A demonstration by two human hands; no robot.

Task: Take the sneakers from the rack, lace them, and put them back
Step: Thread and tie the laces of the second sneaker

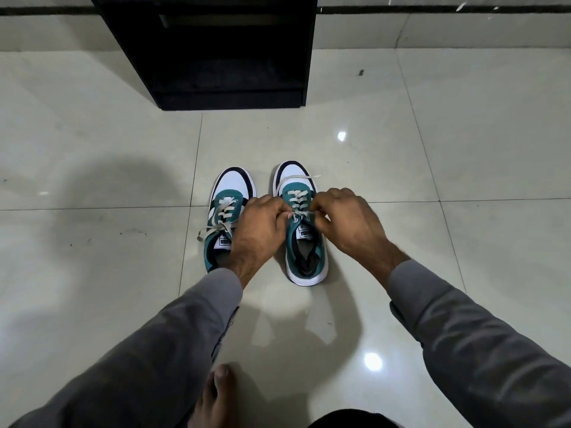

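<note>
Teal-white sneakers side by side on floor, toes toward black rack. Left hand and right hand pinched on right shoe's lace; left shoe's lace ends loose.

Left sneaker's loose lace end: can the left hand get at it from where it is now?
Probably yes. The left hand is busy on the right sneaker's lace, but the loose lace end lies uncovered beside the left sneaker, with nothing between.

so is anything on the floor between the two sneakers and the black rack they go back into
Nothing visible. The tiled floor between the sneakers and the rack is bare, and the rack's open front faces them. Both hands are at the right sneaker's laces.
</note>
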